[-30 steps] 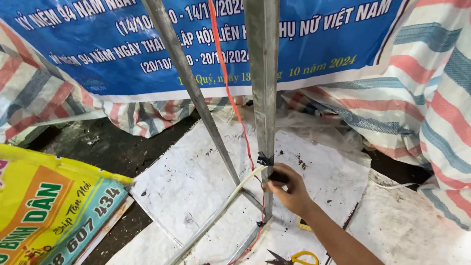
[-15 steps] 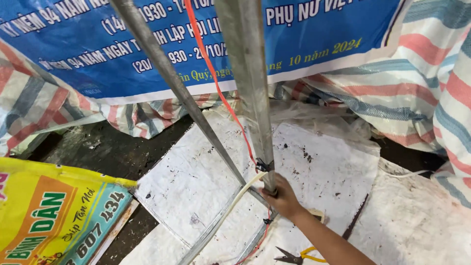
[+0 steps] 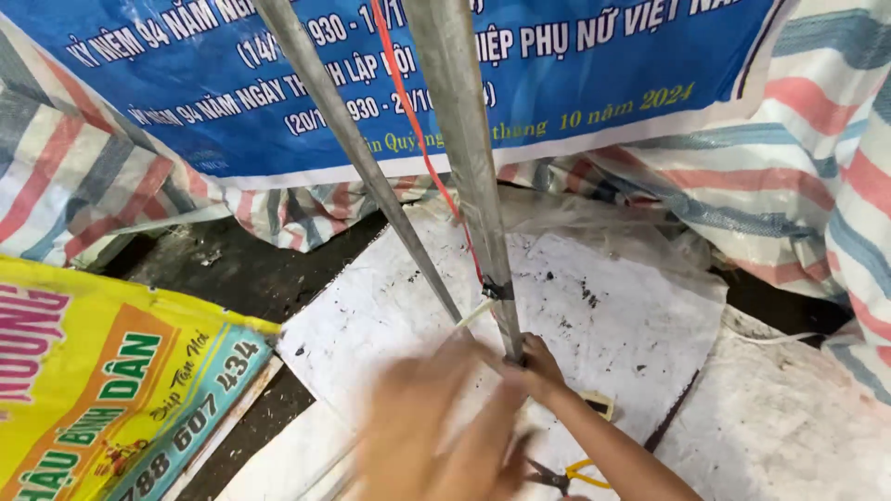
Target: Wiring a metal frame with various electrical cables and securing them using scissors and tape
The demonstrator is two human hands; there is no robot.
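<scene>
Low in the head view, at about six o'clock from the picture's middle, the right hand [image 3: 538, 366] closes its fingers around the foot of an upright grey metal bar [image 3: 464, 186], seemingly to steady it where a dark tie [image 3: 497, 290] binds a red cord [image 3: 418, 139] against it. At nine o'clock of that hand the left hand [image 3: 436, 431] shows as a blur, fingers spread and holding nothing I can make out. A second, slanted bar [image 3: 362, 158] runs toward the same joint from eleven o'clock, so both meet near the grip. Yellow-handled pliers [image 3: 566, 476] lie at five o'clock on the white sheet [image 3: 631, 315], within easy reach. A blue banner [image 3: 575, 74] hangs behind, and a yellow printed sack [image 3: 102, 390] lies at eight o'clock.
</scene>
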